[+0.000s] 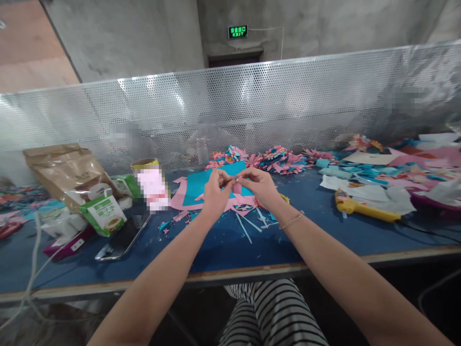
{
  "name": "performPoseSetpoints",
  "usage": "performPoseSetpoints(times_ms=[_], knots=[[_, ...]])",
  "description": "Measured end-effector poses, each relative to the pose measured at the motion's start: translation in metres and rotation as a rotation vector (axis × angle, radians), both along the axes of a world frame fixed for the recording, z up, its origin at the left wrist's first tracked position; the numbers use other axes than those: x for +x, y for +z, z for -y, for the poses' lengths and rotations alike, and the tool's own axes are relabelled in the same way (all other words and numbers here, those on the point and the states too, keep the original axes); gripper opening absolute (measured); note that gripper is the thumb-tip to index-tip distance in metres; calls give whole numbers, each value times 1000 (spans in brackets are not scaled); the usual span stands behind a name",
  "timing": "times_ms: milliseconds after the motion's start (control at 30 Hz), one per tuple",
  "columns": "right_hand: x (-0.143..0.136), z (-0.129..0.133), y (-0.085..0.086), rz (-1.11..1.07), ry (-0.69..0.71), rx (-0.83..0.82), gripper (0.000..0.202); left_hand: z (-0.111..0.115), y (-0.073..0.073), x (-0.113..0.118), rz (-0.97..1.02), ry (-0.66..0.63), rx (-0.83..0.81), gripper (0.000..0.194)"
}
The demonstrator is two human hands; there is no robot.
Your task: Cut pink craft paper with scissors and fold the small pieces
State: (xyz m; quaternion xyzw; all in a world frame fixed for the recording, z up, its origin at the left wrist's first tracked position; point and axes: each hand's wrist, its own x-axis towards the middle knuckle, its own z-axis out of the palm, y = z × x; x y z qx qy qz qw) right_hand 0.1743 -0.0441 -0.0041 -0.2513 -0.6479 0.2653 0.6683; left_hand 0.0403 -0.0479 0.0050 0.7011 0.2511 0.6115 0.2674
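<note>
Over the middle of the table, my left hand (217, 190) and my right hand (260, 186) meet with their fingertips pinched. Between them hangs a small piece of pink paper (237, 188), its upper end hidden by the fingers. Beneath my hands lie a blue paper sheet (196, 186) and a larger pink paper sheet (178, 196). Cut scraps and thin pale strips (245, 228) are scattered just in front. Part of a yellow curved object (285, 198) shows behind my right wrist. Fringed pink and blue paper flowers (277, 160) are heaped behind the sheets.
A yellow glue gun (370, 210) with a black cord lies at right, near piled paper scraps (374, 174). At left stand a brown paper bag (68, 173), a green and white carton (103, 214) and a phone (124, 238). A perforated metal screen (230, 110) borders the table's back.
</note>
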Motion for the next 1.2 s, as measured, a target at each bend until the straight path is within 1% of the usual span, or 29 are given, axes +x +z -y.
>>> performPoseSetpoints(times_ms=[200, 400, 533, 733, 867, 1033, 1200], knots=[[1, -3, -2, 3, 16, 8, 14, -1, -2, 0, -11, 40, 40, 16], [0, -3, -3, -8, 31, -42, 16, -1, -1, -1, -23, 63, 76, 16], [0, -3, -2, -34, 38, -46, 15, 3, 1, -1, -49, 93, 103, 13], [2, -5, -4, -57, 56, -43, 16, 2, 2, 0, -99, 9, 19, 13], [2, -4, -2, -27, 11, -23, 16, -2, 0, -1, -54, -2, -21, 13], [3, 0, 1, 33, -56, -12, 15, -1, 1, -2, -36, 55, -3, 14], [3, 3, 3, 64, -109, -16, 11, 0, 3, -3, 16, 72, -37, 17]])
